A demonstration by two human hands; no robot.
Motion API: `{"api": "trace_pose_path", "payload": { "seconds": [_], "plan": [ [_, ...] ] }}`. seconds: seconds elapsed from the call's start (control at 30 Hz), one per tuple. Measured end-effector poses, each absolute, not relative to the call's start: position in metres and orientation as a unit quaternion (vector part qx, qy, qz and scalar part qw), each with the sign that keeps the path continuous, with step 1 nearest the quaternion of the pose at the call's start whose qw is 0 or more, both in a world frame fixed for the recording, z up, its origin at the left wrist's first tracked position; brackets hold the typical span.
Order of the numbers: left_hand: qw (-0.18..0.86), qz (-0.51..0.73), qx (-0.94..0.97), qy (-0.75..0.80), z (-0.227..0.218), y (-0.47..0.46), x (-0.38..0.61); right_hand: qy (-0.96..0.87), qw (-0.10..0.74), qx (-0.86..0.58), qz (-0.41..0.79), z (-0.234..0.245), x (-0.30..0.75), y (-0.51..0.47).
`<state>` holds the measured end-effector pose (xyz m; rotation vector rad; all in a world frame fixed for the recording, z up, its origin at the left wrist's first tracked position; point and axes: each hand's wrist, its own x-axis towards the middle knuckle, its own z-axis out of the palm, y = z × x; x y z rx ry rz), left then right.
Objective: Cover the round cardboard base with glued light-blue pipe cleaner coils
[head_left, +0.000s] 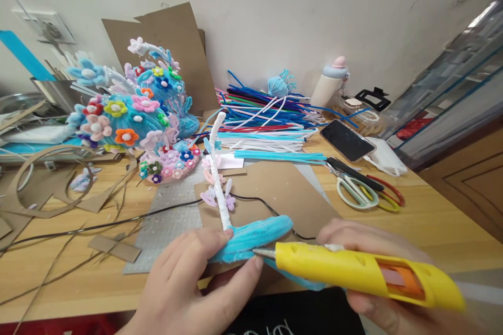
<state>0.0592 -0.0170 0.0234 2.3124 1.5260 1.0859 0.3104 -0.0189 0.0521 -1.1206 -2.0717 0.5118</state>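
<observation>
My left hand is closed around a blue piece covered in fuzzy pipe cleaners, thumb and fingers pinching its near edge. A white-wrapped stem rises from that piece, with small lilac and pink flowers behind or on it. In my right hand is a yellow hot glue gun, lying nearly level. Its metal nozzle tip touches or almost touches the blue piece's near edge, close to my left thumb. A loose blue strand hangs below the nozzle.
Flower-covered blue decorations stand at the back left. Pipe cleaners lie in piles along the wall. Scissors, a phone and a bottle sit to the right. Cardboard scraps and a black cord cross the left side.
</observation>
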Motion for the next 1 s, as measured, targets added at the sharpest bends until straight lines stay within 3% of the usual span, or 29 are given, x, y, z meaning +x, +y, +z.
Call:
{"api": "trace_pose_path", "payload": {
  "seconds": [1.0],
  "plan": [
    [0.090,0.381,0.759,0.520,0.020,-0.017,0.059,-0.804,0.348,-0.458,0.152,0.043,0.315,-0.023]
  ]
}}
